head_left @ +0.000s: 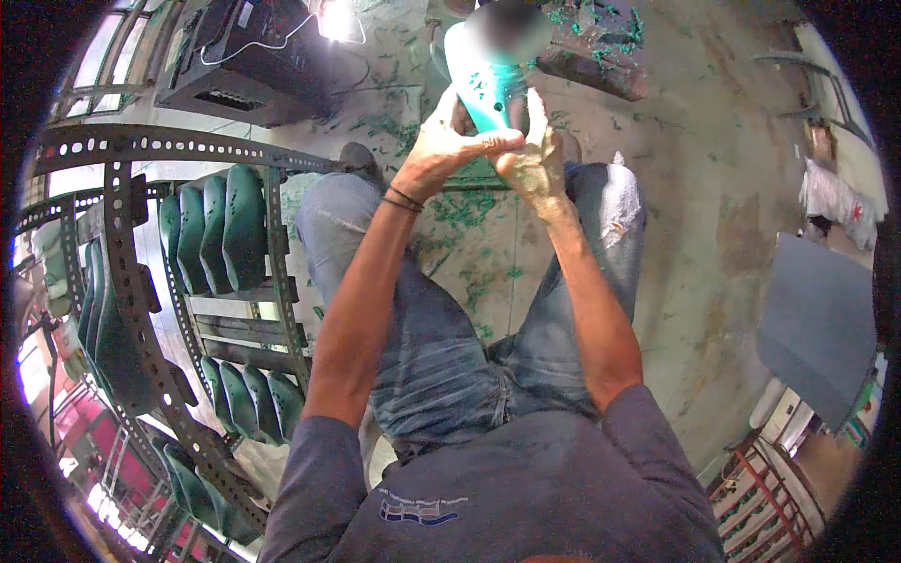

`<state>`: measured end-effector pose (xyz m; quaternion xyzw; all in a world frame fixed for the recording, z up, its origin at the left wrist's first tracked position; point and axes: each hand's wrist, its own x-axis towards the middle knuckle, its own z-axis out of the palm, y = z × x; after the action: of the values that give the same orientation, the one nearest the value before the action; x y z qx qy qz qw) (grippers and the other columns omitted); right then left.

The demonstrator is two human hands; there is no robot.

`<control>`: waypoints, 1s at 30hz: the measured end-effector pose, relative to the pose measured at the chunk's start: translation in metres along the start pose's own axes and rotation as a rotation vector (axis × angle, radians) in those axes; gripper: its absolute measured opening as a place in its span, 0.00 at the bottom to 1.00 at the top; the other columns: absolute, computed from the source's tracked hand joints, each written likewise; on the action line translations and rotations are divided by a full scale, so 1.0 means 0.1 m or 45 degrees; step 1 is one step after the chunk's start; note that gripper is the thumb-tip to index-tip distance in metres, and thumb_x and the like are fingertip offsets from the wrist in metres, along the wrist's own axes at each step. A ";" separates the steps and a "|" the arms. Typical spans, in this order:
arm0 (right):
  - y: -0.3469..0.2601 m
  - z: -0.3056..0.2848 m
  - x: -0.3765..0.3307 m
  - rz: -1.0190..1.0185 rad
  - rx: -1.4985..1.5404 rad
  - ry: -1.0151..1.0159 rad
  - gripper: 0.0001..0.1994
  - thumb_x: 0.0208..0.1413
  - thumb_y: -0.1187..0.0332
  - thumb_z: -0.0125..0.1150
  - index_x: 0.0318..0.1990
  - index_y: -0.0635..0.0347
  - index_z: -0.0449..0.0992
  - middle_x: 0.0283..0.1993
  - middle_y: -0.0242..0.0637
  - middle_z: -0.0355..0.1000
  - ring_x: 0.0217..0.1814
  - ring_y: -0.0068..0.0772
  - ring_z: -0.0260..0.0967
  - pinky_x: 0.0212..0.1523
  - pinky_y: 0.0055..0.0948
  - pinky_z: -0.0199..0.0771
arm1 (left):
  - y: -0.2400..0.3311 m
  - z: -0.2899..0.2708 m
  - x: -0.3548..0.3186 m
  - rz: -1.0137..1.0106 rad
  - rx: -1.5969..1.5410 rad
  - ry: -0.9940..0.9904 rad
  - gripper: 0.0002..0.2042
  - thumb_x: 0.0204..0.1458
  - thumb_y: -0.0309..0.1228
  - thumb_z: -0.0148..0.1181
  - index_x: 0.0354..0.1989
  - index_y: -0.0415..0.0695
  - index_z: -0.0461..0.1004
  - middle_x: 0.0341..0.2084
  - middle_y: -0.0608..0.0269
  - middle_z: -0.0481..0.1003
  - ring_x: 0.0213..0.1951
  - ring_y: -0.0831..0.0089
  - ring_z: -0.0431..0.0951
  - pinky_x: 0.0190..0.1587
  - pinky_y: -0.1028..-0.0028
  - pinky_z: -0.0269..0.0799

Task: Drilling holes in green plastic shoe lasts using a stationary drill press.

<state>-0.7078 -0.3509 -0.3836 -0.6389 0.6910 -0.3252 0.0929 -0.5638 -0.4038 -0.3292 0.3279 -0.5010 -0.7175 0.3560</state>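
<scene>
A long, smooth teal piece, shaped rather like a shoe sole [483, 89], is lit brightly at the top middle. My left hand [439, 150] closes on its near end from the left, thumb pointing across to the right. From the right, my right hand [535, 169] grips the same end, with one finger stretched up along its side. Dark specks lie on the teal surface. A dark, rounded blurred shape [511, 28] covers its far end, so I cannot make out what that end touches.
At left, a perforated metal rack [117, 197] holds several dark green pieces [244, 230]. A black box-like unit [249, 70] and a bright lamp [340, 21] stand beyond it. Green scraps [460, 211] litter the floor. A grey panel [817, 324] stands at right.
</scene>
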 end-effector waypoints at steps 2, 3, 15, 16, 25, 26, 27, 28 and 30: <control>0.11 0.08 0.01 -0.110 -0.070 0.104 0.42 0.39 0.65 0.65 0.62 0.79 0.56 0.38 0.64 0.74 0.39 0.62 0.74 0.44 0.43 0.75 | 0.00 0.04 0.01 0.046 -0.056 -0.027 0.36 0.43 0.31 0.75 0.60 0.37 0.61 0.48 0.61 0.73 0.50 0.72 0.72 0.55 0.71 0.68; 0.06 0.08 0.04 -0.218 -0.129 0.208 0.42 0.37 0.67 0.63 0.62 0.79 0.56 0.38 0.63 0.74 0.39 0.61 0.74 0.44 0.43 0.75 | 0.02 0.04 0.00 0.025 -0.098 -0.003 0.37 0.43 0.30 0.75 0.60 0.37 0.61 0.49 0.61 0.73 0.51 0.72 0.72 0.56 0.71 0.68; -0.10 -0.13 0.20 0.013 0.226 0.073 0.39 0.34 0.69 0.60 0.60 0.79 0.60 0.38 0.61 0.75 0.39 0.58 0.76 0.43 0.40 0.77 | -0.06 -0.02 0.08 0.136 -0.160 0.051 0.39 0.42 0.26 0.75 0.62 0.36 0.59 0.51 0.59 0.72 0.52 0.72 0.72 0.56 0.70 0.70; -0.03 -0.09 0.20 0.015 0.222 0.074 0.39 0.34 0.69 0.60 0.60 0.79 0.60 0.38 0.61 0.75 0.39 0.58 0.76 0.43 0.40 0.77 | -0.05 -0.01 0.09 0.120 -0.138 0.050 0.38 0.42 0.26 0.75 0.62 0.36 0.60 0.51 0.60 0.72 0.52 0.72 0.72 0.56 0.70 0.70; 0.01 0.00 0.18 -0.237 0.071 0.279 0.39 0.35 0.69 0.60 0.60 0.80 0.60 0.38 0.61 0.74 0.37 0.60 0.75 0.41 0.42 0.76 | -0.07 -0.01 0.11 0.276 -0.152 0.017 0.37 0.42 0.26 0.75 0.61 0.36 0.60 0.50 0.57 0.73 0.52 0.70 0.74 0.55 0.70 0.72; 0.00 -0.02 0.17 -0.212 0.051 0.242 0.38 0.36 0.70 0.61 0.60 0.80 0.59 0.37 0.61 0.74 0.38 0.60 0.75 0.41 0.43 0.75 | -0.08 0.00 0.11 0.274 -0.154 0.016 0.37 0.42 0.26 0.75 0.61 0.36 0.60 0.50 0.57 0.73 0.52 0.70 0.74 0.55 0.70 0.72; -0.04 -0.04 0.18 -0.190 0.033 0.206 0.38 0.37 0.70 0.61 0.60 0.80 0.59 0.37 0.61 0.74 0.38 0.60 0.75 0.41 0.43 0.75 | -0.07 0.01 0.12 0.281 -0.127 0.038 0.37 0.42 0.27 0.76 0.61 0.35 0.60 0.49 0.57 0.74 0.51 0.70 0.74 0.55 0.70 0.72; -0.08 -0.06 0.20 -0.191 0.034 0.205 0.38 0.37 0.70 0.61 0.60 0.80 0.59 0.37 0.61 0.74 0.38 0.60 0.75 0.41 0.43 0.75 | -0.05 0.01 0.12 0.288 -0.100 0.061 0.38 0.42 0.27 0.76 0.61 0.35 0.60 0.49 0.56 0.74 0.51 0.70 0.74 0.55 0.70 0.72; -0.15 -0.10 0.21 -0.105 0.189 0.228 0.37 0.39 0.70 0.61 0.59 0.81 0.59 0.36 0.62 0.74 0.37 0.61 0.74 0.41 0.44 0.75 | -0.01 0.00 0.11 0.287 -0.035 0.051 0.36 0.43 0.26 0.75 0.61 0.36 0.61 0.50 0.57 0.74 0.51 0.70 0.74 0.56 0.70 0.71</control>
<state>-0.7044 -0.3673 -0.3614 -0.6265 0.6437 -0.4347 0.0644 -0.5695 -0.4129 -0.3319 0.2789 -0.5174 -0.6730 0.4489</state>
